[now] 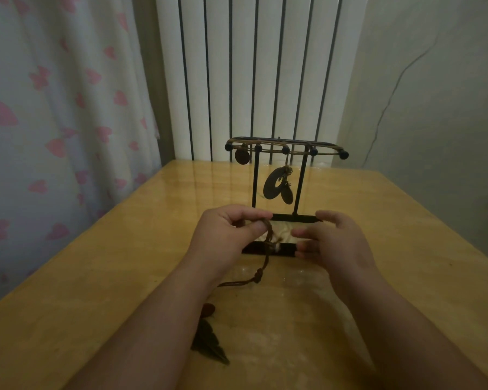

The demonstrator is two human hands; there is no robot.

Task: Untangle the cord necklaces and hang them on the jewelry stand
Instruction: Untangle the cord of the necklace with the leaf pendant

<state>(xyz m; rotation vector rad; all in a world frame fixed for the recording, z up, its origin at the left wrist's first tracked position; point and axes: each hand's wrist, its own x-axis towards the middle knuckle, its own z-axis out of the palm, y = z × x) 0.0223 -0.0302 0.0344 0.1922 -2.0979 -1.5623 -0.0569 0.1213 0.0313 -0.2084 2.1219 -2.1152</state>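
a glossy wooden table (392, 220) fills the foreground. behind it stands a white ribbed radiator (259, 66). a curtain with pink hearts (54, 108) hangs left.

Dim, warm indoor light; soft glare streaks the glossy bench (378, 220). Forearms fall in shadow, edges bow from wide-angle distortion, detail slightly soft.

A glossy yellow wooden table (96, 277) stands against a white ribbed radiator (265, 66), pink-heart curtain (54, 108) beyond its left edge, pale wall (434, 94) right.
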